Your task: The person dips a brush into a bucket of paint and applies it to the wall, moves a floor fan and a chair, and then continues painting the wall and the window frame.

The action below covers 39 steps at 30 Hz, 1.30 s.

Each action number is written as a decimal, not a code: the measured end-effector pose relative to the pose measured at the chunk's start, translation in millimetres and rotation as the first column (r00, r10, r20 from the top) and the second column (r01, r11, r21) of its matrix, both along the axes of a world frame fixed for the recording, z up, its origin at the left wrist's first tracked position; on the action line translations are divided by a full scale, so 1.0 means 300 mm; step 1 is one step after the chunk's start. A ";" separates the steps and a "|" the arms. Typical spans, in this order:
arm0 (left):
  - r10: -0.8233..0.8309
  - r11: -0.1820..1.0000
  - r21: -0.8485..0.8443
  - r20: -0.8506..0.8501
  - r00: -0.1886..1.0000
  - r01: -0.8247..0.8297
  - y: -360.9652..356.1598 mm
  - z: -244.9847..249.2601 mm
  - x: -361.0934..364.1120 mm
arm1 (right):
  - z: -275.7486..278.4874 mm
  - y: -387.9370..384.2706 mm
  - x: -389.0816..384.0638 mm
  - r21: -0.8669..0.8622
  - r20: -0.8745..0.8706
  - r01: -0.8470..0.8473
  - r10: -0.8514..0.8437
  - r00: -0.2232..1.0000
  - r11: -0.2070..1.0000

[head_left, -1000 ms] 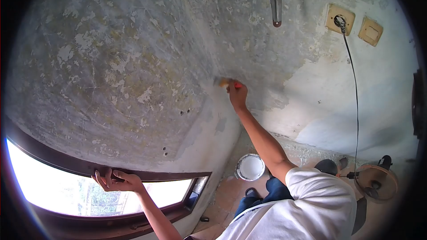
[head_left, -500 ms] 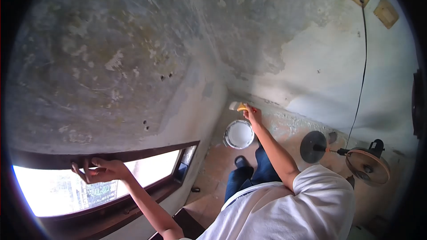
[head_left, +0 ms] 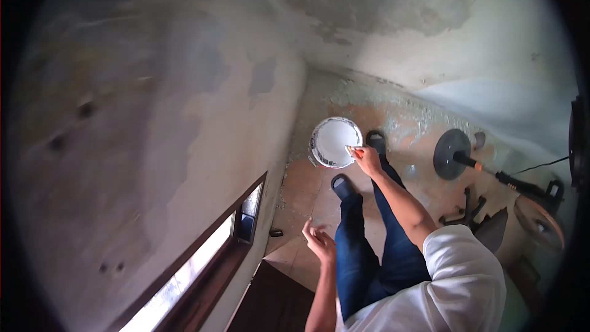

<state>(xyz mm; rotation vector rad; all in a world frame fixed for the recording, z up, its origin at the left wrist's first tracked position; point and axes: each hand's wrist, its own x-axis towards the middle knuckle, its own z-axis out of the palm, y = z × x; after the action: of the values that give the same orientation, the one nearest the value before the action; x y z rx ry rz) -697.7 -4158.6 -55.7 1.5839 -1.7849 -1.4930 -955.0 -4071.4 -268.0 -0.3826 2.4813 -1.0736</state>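
My right hand [head_left: 369, 161] is closed around the handle of a paintbrush [head_left: 350, 150]. The brush overlaps the right side of a round bucket [head_left: 313, 142] that stands on the floor. Inside the bucket is white paint [head_left: 332, 138], and smears mark its rim. My left hand [head_left: 319, 243] hangs by my left thigh, fingers apart and holding nothing.
A bare, patchy wall [head_left: 203, 104] rises on the left above a dark-framed window [head_left: 246, 209]. My sandalled feet [head_left: 342, 187] are beside the bucket on the paint-spotted floor [head_left: 307, 197]. To the right is a standing fan [head_left: 453, 154] with a cord.
My right hand has lowered the paintbrush from beyond the bucket to its right side. My left hand has come away from the window frame to beside my leg. The view has tilted down.
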 end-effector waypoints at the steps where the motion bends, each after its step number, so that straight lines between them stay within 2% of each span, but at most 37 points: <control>1: 0.054 0.995 0.084 0.089 0.995 -0.061 0.035 -0.083 0.037 | -0.085 -0.012 -0.010 0.016 0.016 0.022 -0.022 1.000 1.000; 2: 0.038 0.994 0.102 0.104 0.994 -0.049 0.052 -0.174 0.072 | -0.170 -0.027 -0.022 0.013 0.057 0.034 -0.035 0.998 0.999; 4: 0.246 0.904 0.347 0.055 0.968 -0.250 0.081 -0.379 0.124 | -0.361 -0.051 -0.036 0.026 0.101 0.042 -0.044 0.994 0.999; 5: 0.249 0.897 0.360 0.067 0.966 -0.256 0.094 -0.462 0.137 | -0.468 -0.064 -0.034 -0.036 0.079 0.076 -0.073 0.994 0.996; 6: 0.332 0.846 0.423 0.058 0.942 -0.324 0.093 -0.527 0.130 | -0.571 -0.076 -0.033 -0.101 0.057 0.104 -0.098 0.994 0.989; 8: 0.507 0.731 0.492 0.074 0.859 -0.473 0.102 -0.658 0.112 | -0.713 -0.103 -0.045 -0.065 0.033 0.053 -0.051 0.998 0.996; 11: 0.598 0.630 0.554 0.101 0.795 -0.544 0.141 -0.819 0.064 | -0.883 -0.123 -0.055 -0.013 0.025 -0.008 0.009 1.000 1.000; 12: 0.576 0.642 0.608 0.021 0.817 -0.468 0.163 -0.861 0.071 | -0.936 -0.126 -0.054 0.000 0.043 -0.020 0.020 0.999 1.000; 15: 0.549 0.571 0.703 0.057 0.834 -0.424 0.242 -0.951 0.091 | -1.058 -0.139 -0.043 0.050 0.008 -0.066 0.066 0.998 0.997; 18: 0.496 0.537 0.759 0.070 0.865 -0.369 0.272 -1.003 0.136 | -1.131 -0.149 -0.021 0.023 0.042 -0.031 0.030 0.999 0.999; 21: 0.447 0.519 0.775 0.114 0.887 -0.360 0.259 -1.017 0.164 | -1.175 -0.151 0.009 0.040 0.059 -0.008 0.006 0.998 0.999; 23: 0.456 0.558 0.749 0.083 0.886 -0.357 0.246 -1.011 0.167 | -1.182 -0.134 0.026 -0.005 0.044 0.030 -0.029 0.999 1.000; 27: 0.415 0.631 0.705 0.045 0.909 -0.323 0.235 -0.994 0.148 | -1.141 -0.112 0.039 0.023 0.017 0.026 -0.026 1.000 0.999; 31: 0.349 0.636 0.720 0.055 0.935 -0.280 0.265 -1.033 0.159 | -1.129 -0.098 0.035 0.069 0.028 0.020 -0.022 0.999 0.997; 33: 0.356 0.599 0.750 0.067 0.932 -0.282 0.287 -1.064 0.162 | -1.105 -0.096 0.034 -0.001 0.128 0.198 -0.196 0.972 0.980; 34: 0.333 0.605 0.748 0.075 0.940 -0.274 0.295 -1.074 0.152 | -1.061 -0.095 0.026 0.006 0.122 0.194 -0.193 0.974 0.981; 35: 0.338 0.597 0.755 0.072 0.938 -0.273 0.303 -1.081 0.142 | -1.010 -0.090 0.023 -0.018 0.235 0.309 -0.297 0.926 0.951; 36: 0.255 0.643 0.735 0.062 0.965 -0.217 0.306 -1.086 0.124 | -0.959 -0.080 0.018 -0.028 0.346 0.421 -0.387 0.855 0.907; 37: 0.171 0.683 0.712 0.056 0.984 -0.159 0.312 -1.087 0.105 | -0.923 -0.059 0.018 -0.023 0.337 0.413 -0.382 0.860 0.910; 39: 0.171 0.687 0.713 0.034 0.985 -0.144 0.335 -1.082 0.080 | -0.863 -0.018 0.037 -0.140 0.414 0.502 -0.410 0.813 0.854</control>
<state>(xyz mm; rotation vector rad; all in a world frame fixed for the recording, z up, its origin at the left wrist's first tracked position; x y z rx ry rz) -673.7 -4058.1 -380.2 1.9502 -1.0164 -2.2693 -943.9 -4076.8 -526.8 0.3613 2.1440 -1.4890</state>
